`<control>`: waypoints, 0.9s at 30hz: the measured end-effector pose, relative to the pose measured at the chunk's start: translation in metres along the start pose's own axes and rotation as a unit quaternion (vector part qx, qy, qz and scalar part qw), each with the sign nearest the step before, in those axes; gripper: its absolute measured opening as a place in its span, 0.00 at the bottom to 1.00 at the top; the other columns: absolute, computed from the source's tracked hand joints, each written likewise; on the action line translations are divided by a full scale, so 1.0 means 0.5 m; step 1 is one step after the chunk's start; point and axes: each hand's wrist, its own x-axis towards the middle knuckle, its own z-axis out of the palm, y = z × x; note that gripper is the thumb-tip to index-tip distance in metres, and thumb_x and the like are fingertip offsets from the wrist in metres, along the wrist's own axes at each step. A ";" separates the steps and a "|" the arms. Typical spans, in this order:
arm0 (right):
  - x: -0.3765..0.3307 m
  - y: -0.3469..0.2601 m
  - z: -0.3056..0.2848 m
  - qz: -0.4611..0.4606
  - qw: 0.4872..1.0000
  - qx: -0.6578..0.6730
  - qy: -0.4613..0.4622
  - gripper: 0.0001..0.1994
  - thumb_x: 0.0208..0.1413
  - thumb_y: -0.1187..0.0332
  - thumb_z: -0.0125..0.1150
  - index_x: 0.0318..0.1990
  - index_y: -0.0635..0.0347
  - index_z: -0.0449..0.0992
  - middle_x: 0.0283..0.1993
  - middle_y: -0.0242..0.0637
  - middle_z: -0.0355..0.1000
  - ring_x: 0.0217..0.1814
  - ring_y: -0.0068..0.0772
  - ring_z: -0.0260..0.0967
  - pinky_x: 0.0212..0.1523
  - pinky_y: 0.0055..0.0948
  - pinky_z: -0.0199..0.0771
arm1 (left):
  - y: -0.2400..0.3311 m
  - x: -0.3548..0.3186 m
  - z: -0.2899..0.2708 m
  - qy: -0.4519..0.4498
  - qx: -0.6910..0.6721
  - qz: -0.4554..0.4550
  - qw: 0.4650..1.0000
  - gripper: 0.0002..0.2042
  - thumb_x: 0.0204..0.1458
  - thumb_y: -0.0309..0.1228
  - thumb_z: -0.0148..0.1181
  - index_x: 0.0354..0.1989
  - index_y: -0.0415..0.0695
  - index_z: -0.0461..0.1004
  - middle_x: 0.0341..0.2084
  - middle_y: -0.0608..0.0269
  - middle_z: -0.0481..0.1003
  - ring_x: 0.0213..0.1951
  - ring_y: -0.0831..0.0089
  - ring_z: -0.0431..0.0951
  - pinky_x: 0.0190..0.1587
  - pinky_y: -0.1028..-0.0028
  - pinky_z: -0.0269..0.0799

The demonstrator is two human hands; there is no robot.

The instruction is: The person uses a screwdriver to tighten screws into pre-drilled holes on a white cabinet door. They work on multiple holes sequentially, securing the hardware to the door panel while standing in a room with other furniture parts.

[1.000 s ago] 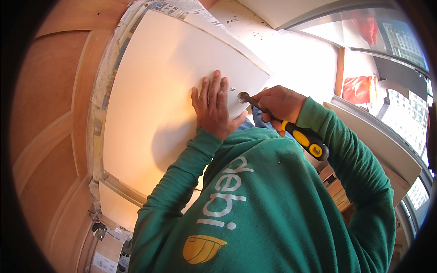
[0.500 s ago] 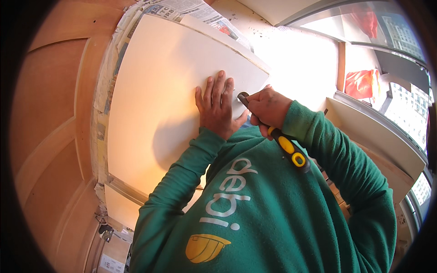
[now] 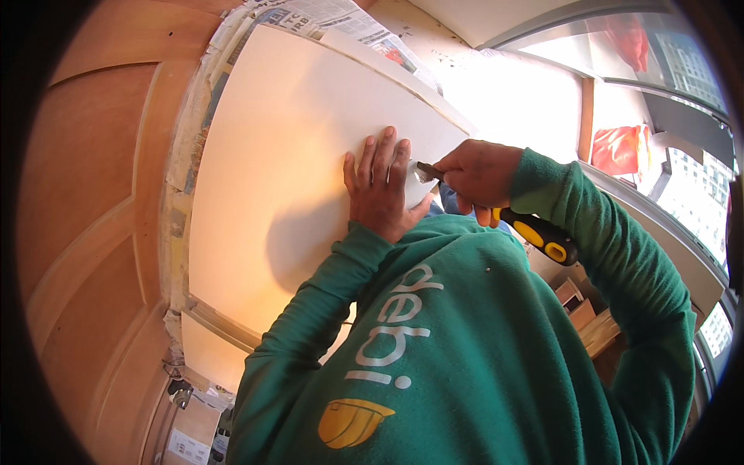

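Note:
A large white panel [image 3: 263,194] lies in front of me. My left hand [image 3: 380,186] is pressed flat on it near its right side, fingers spread and holding nothing. Just to the right, my right hand [image 3: 480,178] is closed around a black-and-yellow-handled hand tool [image 3: 542,236], gripping it forward of the handle. The tool's dark metal end [image 3: 426,170] meets the panel beside a small shiny patch at the right edge. Its handle sticks out under my right wrist. The fist covers its middle, so its exact kind cannot be told.
Newspaper sheets [image 3: 349,27] lie under the panel's far side. A brown wooden panelled door [image 3: 93,178] stands at the left. At the right are a window [image 3: 694,186] and a red cloth or bag [image 3: 620,151]. Wooden pieces [image 3: 589,322] lie below my right arm.
My right hand has moved to the right with the tool, and the handle has swung up and outward. My left hand keeps its place on the panel; the whole view has shifted slightly.

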 end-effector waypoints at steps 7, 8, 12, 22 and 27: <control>-0.056 0.007 0.022 -0.076 0.940 -0.307 0.132 0.27 0.55 0.77 0.56 0.64 0.48 0.76 0.36 0.48 0.80 0.43 0.56 0.81 0.46 0.50 0.81 | 0.002 -0.002 -0.005 0.008 0.004 0.000 1.000 0.52 0.39 0.46 0.80 0.75 0.49 0.59 0.76 0.53 0.58 0.76 0.49 0.56 0.74 0.38 0.46; -0.062 -0.008 0.015 -0.054 0.924 -0.345 0.154 0.26 0.55 0.77 0.56 0.63 0.49 0.76 0.36 0.48 0.80 0.43 0.56 0.81 0.45 0.50 0.81 | 0.001 -0.001 -0.004 0.010 0.006 0.002 1.000 0.52 0.39 0.46 0.80 0.75 0.49 0.59 0.76 0.53 0.58 0.76 0.49 0.56 0.74 0.38 0.46; -0.055 -0.025 0.007 -0.027 0.873 -0.450 0.186 0.20 0.59 0.72 0.59 0.59 0.49 0.78 0.36 0.46 0.79 0.40 0.52 0.82 0.40 0.49 0.82 | 0.002 -0.003 -0.008 -0.005 -0.003 -0.005 1.000 0.52 0.39 0.46 0.81 0.75 0.49 0.59 0.76 0.53 0.58 0.76 0.49 0.56 0.73 0.37 0.46; -0.038 -0.071 0.059 -0.108 0.782 -0.588 0.179 0.10 0.57 0.66 0.62 0.41 0.61 0.84 0.35 0.43 0.78 0.38 0.41 0.81 0.39 0.36 0.81 | 0.006 -0.004 -0.009 0.001 0.000 -0.008 1.000 0.54 0.36 0.44 0.83 0.74 0.50 0.58 0.76 0.54 0.58 0.76 0.49 0.55 0.73 0.36 0.46; -0.035 -0.067 0.121 -0.022 0.803 -0.533 0.265 0.13 0.59 0.68 0.61 0.49 0.61 0.83 0.38 0.46 0.80 0.42 0.43 0.83 0.40 0.37 0.83 | 0.007 -0.001 -0.005 0.005 0.008 -0.007 1.000 0.54 0.35 0.45 0.83 0.73 0.49 0.60 0.76 0.56 0.57 0.77 0.52 0.54 0.74 0.35 0.48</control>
